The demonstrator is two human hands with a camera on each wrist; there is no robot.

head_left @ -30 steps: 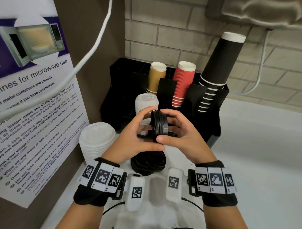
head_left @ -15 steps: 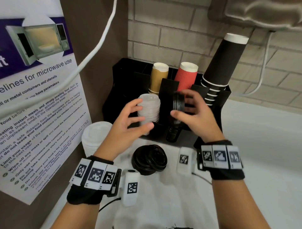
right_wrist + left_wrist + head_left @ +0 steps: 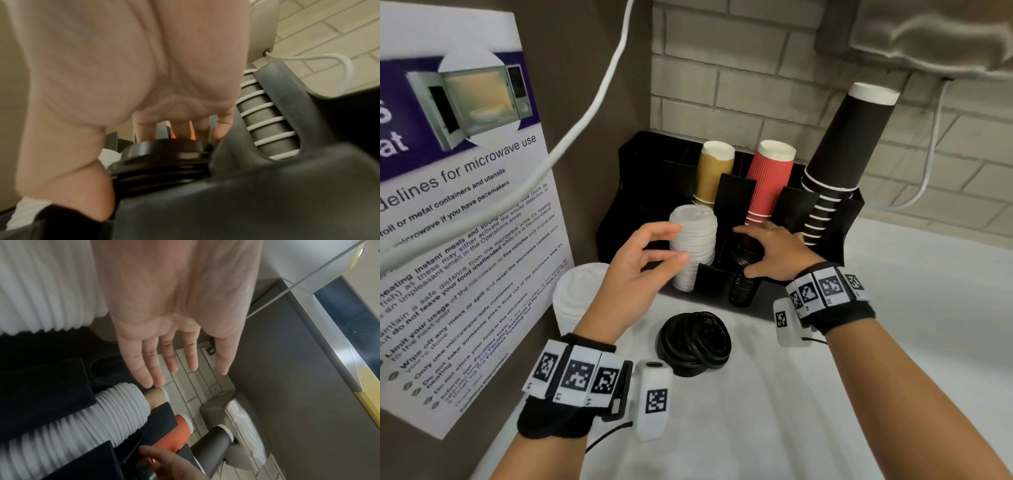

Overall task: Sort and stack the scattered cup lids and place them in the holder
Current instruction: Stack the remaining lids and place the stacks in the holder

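Head view showed the right hand curled over a short stack of black lids, lowering it into the front slot of the black holder, just in front of the red cups. The right wrist view confirmed it: thumb and fingers pinched the black stack at its rim, already partly inside the slot. The left hand hovered empty beside the white lids standing in the neighbouring slot, fingers spread and relaxed. A loose heap of black lids lay on the bench, and a separate white stack stood by the poster. Judging by this, the insertion step was under way; next the hand would need to release cleanly, then gather and square the remaining black heap.
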